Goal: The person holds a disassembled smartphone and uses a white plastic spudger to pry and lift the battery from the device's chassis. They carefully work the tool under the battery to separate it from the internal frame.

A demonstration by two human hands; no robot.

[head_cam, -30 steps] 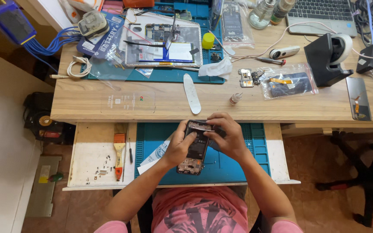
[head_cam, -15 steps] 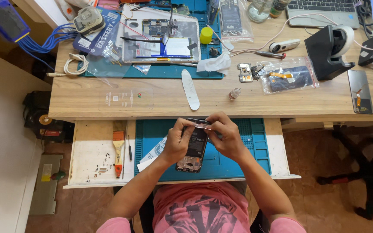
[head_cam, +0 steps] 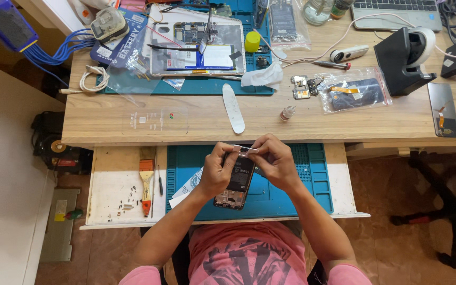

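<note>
Teal matting lay under the opened phone, which the left hand gripped while the right hand pinched a thin strip at its top edge between the fingertips, where a hard tug could tear it.

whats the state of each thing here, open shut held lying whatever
opened black phone: back cover off, insides showing, held in left hand
small pale strip: pinched between both hands, right hand at its end
orange-handled brush: lying flat on pull-out shelf
white oval plastic pry tool: lying on wooden desk
small white dropper bottle: capped, lying tilted
</note>
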